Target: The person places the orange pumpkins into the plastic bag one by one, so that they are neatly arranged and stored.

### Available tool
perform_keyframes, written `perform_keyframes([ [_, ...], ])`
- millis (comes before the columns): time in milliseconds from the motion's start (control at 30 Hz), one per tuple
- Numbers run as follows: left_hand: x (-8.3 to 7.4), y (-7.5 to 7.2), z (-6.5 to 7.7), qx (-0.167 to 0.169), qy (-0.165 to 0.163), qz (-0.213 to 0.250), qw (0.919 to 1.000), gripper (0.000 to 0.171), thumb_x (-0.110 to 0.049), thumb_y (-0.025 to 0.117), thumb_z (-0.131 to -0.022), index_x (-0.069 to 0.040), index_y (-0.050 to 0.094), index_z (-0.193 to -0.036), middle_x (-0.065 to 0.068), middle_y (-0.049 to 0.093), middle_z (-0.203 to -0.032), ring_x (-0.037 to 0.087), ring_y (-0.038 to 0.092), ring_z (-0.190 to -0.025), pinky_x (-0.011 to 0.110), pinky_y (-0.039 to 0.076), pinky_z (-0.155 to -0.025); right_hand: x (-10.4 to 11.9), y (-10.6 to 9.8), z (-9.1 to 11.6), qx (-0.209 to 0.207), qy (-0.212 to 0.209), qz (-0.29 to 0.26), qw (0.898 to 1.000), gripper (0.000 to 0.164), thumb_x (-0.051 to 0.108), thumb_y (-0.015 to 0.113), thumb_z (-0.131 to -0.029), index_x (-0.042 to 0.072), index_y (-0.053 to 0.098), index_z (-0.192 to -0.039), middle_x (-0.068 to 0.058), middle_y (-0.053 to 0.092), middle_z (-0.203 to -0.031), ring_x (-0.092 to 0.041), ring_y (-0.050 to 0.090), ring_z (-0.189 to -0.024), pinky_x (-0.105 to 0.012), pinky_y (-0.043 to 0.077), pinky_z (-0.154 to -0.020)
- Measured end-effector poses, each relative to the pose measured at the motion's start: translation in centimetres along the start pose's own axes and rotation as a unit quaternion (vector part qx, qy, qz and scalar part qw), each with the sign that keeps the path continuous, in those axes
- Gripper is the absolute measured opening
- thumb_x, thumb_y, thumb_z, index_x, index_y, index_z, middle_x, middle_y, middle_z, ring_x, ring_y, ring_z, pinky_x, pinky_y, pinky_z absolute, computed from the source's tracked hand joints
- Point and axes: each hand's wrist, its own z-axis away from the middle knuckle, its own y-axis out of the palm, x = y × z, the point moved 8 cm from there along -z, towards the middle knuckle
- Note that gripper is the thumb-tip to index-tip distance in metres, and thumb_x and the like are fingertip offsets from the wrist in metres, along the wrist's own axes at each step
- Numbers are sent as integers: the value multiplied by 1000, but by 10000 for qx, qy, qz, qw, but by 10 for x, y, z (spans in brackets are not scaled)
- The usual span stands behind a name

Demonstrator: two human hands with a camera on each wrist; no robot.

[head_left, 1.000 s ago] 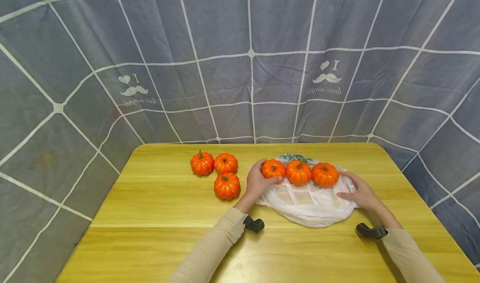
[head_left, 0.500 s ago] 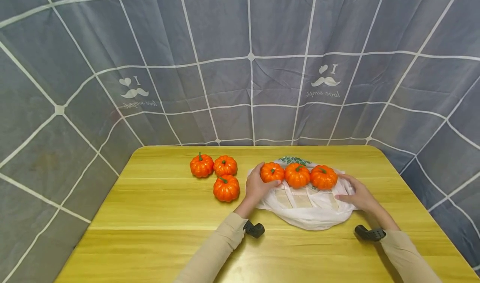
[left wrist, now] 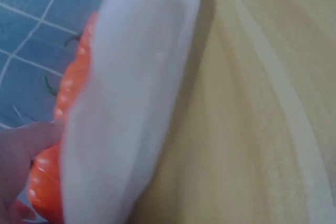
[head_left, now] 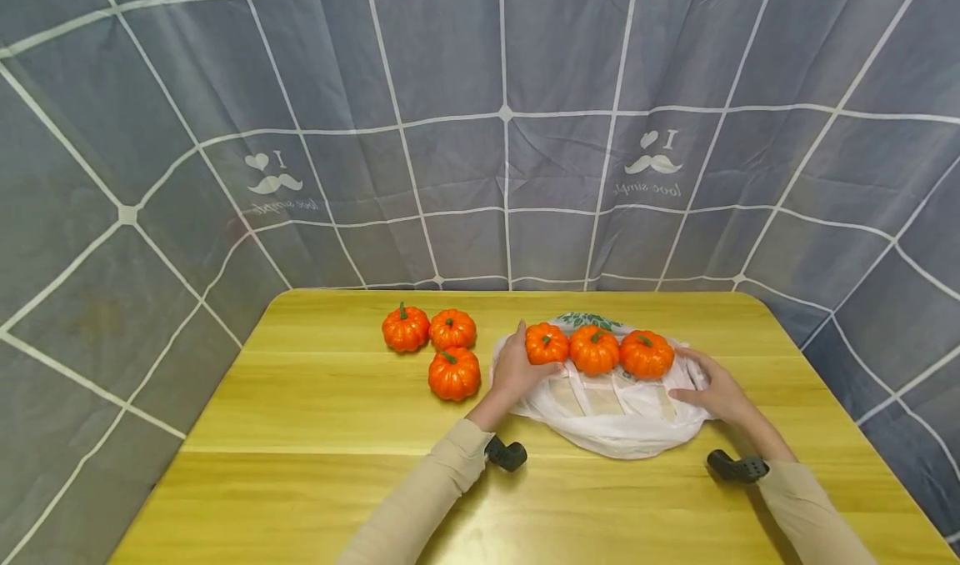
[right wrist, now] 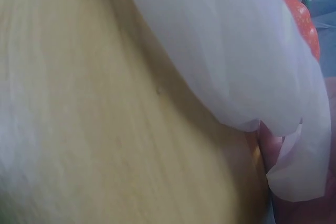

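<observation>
A white plastic bag [head_left: 622,436] with a green print lies crumpled on the table, pale tan patches showing on its top. Three small orange pumpkins stand in a row on it: a left one [head_left: 547,344], a middle one [head_left: 595,350] and a right one [head_left: 647,354]. My left hand [head_left: 516,371] lies against the left pumpkin, fingers fairly straight behind its left side, thumb at its front. In the left wrist view the thumb [left wrist: 39,135] touches orange skin. My right hand [head_left: 716,388] rests at the bag's right end, thumb and fingers spread, beside the right pumpkin.
Three more pumpkins sit left of the bag: one with an upright stem [head_left: 406,328], one behind [head_left: 453,329] and one in front [head_left: 454,373]. The wooden table [head_left: 315,415] ends at a grey-blue gridded curtain [head_left: 450,165].
My left fingers have straightened a little and drawn slightly away from the left pumpkin's edge. My right hand and the other pumpkins stay almost as they were; the head view shifts slightly.
</observation>
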Motion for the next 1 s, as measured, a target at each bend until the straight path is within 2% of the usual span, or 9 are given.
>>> perform_keyframes([
  [100,-7,0,3,266,72,-60,9996,103,-32,80,-76,0,19,-152,23,32,-152,38,34,-139,50,32,-113,1,-2,-1,-14,-6,-18,10000,80,17,78,-78,-7,35,-141,-38,28,-145,-59,23,-132,-72,20,-104],
  [200,-15,-5,9,413,104,-44,9991,103,-31,80,-76,-1,18,-152,24,28,-154,40,30,-140,52,30,-114,3,-3,-1,-33,-97,-46,9999,79,15,78,-77,-8,36,-140,-40,29,-144,-59,24,-131,-72,21,-103],
  [300,-25,-13,18,417,228,18,9989,100,-29,80,-77,-2,19,-152,23,27,-154,41,29,-140,55,30,-113,4,-3,0,-44,-157,-46,9999,79,15,78,-77,-9,37,-139,-40,30,-143,-59,25,-130,-72,22,-103],
  [433,-38,-29,27,242,513,105,9983,96,-26,80,-78,-4,22,-152,21,29,-154,41,30,-140,56,32,-111,3,-3,0,-30,-161,-8,9999,78,15,78,-77,-8,37,-139,-39,31,-143,-59,26,-131,-71,23,-102],
  [533,-46,-45,31,-67,807,-13,9967,90,-24,79,-78,-6,28,-151,18,33,-153,39,33,-139,54,35,-110,3,-2,0,-3,-139,10,9999,79,16,78,-77,-8,36,-140,-39,31,-143,-59,25,-131,-71,23,-102],
  [633,-51,-63,36,-519,1232,-228,9908,81,-19,78,-79,-9,36,-147,13,39,-150,34,38,-136,51,37,-109,4,-2,0,8,-108,14,9999,79,17,78,-78,-7,36,-140,-39,31,-143,-59,25,-131,-71,23,-102],
  [767,-54,-85,45,-1167,1762,-435,9765,70,-14,78,-78,-12,46,-140,9,48,-142,29,45,-130,46,41,-106,5,-2,0,15,-106,-11,9999,79,16,78,-77,-8,36,-140,-39,31,-143,-59,25,-131,-71,23,-102],
  [1000,-44,-122,57,-2006,2315,-653,9497,65,-10,79,-75,-9,51,-134,9,58,-129,28,52,-116,42,48,-96,6,-1,2,28,-137,-1,9999,78,14,77,-77,-9,36,-139,-40,31,-142,-60,25,-130,-72,24,-102],
])
